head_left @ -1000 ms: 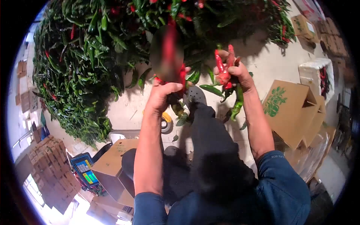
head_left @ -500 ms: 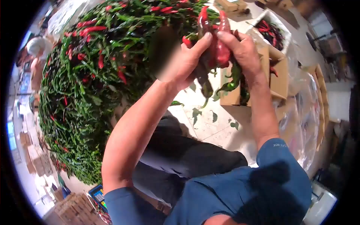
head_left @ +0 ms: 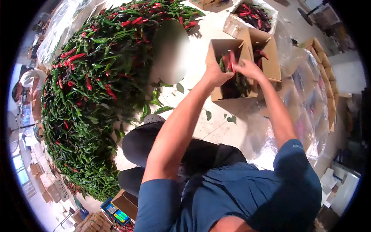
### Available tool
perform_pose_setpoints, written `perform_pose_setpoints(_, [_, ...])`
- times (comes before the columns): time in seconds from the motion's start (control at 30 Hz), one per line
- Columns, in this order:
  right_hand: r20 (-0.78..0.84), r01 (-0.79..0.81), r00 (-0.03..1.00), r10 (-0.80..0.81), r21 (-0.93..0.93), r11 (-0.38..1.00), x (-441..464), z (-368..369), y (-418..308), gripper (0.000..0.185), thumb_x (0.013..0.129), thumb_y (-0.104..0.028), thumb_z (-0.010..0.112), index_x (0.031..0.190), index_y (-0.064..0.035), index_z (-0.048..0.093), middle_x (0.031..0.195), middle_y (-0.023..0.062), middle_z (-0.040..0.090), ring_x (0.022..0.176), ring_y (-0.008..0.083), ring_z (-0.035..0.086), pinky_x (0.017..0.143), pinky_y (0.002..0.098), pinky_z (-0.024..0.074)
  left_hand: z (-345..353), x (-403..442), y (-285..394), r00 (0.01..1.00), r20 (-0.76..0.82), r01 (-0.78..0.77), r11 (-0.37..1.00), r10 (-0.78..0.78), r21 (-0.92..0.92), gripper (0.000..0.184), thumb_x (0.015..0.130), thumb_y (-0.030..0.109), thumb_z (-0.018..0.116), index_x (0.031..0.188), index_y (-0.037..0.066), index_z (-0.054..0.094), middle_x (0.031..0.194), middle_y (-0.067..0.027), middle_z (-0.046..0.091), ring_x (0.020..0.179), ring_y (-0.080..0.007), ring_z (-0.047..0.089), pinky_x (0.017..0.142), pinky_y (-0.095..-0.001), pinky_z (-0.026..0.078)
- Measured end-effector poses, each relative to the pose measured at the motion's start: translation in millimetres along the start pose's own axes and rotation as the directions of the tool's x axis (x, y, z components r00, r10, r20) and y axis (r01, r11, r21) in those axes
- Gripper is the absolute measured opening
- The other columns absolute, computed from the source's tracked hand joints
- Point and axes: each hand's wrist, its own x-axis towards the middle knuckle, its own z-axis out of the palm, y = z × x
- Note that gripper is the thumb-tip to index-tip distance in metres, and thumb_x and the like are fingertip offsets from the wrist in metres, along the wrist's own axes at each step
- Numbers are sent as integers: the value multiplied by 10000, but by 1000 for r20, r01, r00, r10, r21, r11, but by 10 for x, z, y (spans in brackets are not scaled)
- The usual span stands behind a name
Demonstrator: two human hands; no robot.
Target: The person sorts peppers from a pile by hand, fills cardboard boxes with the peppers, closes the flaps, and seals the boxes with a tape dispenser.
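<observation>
Both hands are over a cardboard box (head_left: 226, 45) on the floor, with dark green and red chili peppers inside it. A red chili pepper (head_left: 232, 58) stands up between the hands. My left hand (head_left: 218, 75) is closed around peppers at the box's left side, its fingers partly hidden. From the right, my right hand (head_left: 249, 70) closes on the red peppers, slightly blurred. A large heap of green and red chili peppers (head_left: 85, 104) lies to the left.
Beside the first box stands another cardboard box (head_left: 273, 69) with red peppers. A white foam box (head_left: 273, 15) of dark and red peppers is behind. Plastic-wrapped goods (head_left: 305, 96) stand right. A device with a keypad (head_left: 118, 214) sits lower left. Another person (head_left: 31, 79) is far left.
Both hands have moved down and away from me, carrying the red and dark peppers from above the floor into the cardboard box. The view has shifted, showing more of the floor.
</observation>
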Motion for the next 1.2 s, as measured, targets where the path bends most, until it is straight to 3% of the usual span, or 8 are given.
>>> perform_pose_setpoints(0.07, [-262, -23, 965, 23, 3, 1000, -53, 169, 363, 684, 853, -424, 689, 1303, 77, 571, 1252, 289, 631, 1217, 395, 598, 1022, 442, 471, -392, -177, -234, 997, -60, 59, 964, -45, 260, 786, 835, 401, 783, 1432, -20, 495, 1247, -192, 665, 1092, -291, 663, 945, -409, 517])
perform_pose_setpoints(0.17, [-356, 63, 931, 77, 367, 928, -193, 27, 80, 487, 939, -280, 669, 1271, 70, 604, 1100, 218, 716, 992, 225, 692, 870, 344, 533, -1449, -725, -146, 993, -27, 109, 967, -118, -231, 619, 941, 333, 688, 1414, -20, 503, 1227, -174, 656, 1117, -279, 637, 915, -444, 555])
perform_pose_setpoints(0.4, [230, -20, 953, -197, 698, 716, -396, 1329, -1399, 591, 907, -240, 715, 1383, 46, 512, 1159, 180, 677, 943, 198, 674, 817, 341, 554, -2876, -2203, -1947, 641, -578, 73, 789, -505, -610, 355, 986, 268, 603, 1228, 7, 601, 996, -105, 633, 876, -202, 639, 709, -341, 609])
perform_pose_setpoints(0.47, [413, -18, 886, -211, 485, 874, -286, 1999, -1752, 759, 853, -274, 749, 1460, 39, 415, 1249, 223, 637, 1048, 266, 667, 895, 365, 541, -2647, -2567, -2856, 551, -501, 134, 663, -668, -737, 130, 902, 165, 577, 810, 75, 566, 707, -42, 558, 589, -172, 568, 501, -312, 456])
perform_pose_setpoints(0.57, [497, 31, 845, -199, 326, 945, 34, 2910, -2195, 915, 784, -344, 750, 1484, 77, 338, 1343, 315, 560, 1269, 404, 555, 1062, 410, 449, -1754, -2932, -4234, 230, -534, 196, 576, -814, -794, 178, 847, 144, 657, 969, 22, 698, 769, -54, 612, 726, -187, 606, 514, -356, 503])
perform_pose_setpoints(0.67, [494, 85, 840, -225, 289, 954, 509, 3559, -2653, 915, 787, -347, 750, 1475, 92, 337, 1370, 336, 527, 1285, 414, 535, 1087, 425, 426, -1133, -2848, -4757, 214, -615, 708, 554, -759, -437, 491, 823, 214, 714, 1249, -19, 638, 1148, -235, 684, 1057, -315, 668, 906, -393, 538])
perform_pose_setpoints(1.0, [452, -326, 892, -1, 645, 691, 1235, 5212, -3205, 465, 826, -226, 789, 1202, 17, 663, 1124, 90, 703, 947, 179, 656, 782, 330, 535, -2104, -1821, -4727, 251, -760, 1, 785, -600, -620, 720, 787, 248, 785, 1357, -67, 478, 1240, -211, 642, 1137, -301, 619, 1017, -362, 457])
perform_pose_setpoints(1.2, [583, -497, 810, -62, 739, 454, 1170, 5046, -3451, 441, 848, -178, 770, 1235, -5, 650, 1142, 76, 690, 944, 193, 659, 819, 349, 544, -2158, -1236, -5348, 321, -639, 41, 684, -699, -728, 759, 829, 385, 779, 1413, 1, 480, 1320, -182, 639, 1217, -296, 603, 1030, -360, 441])
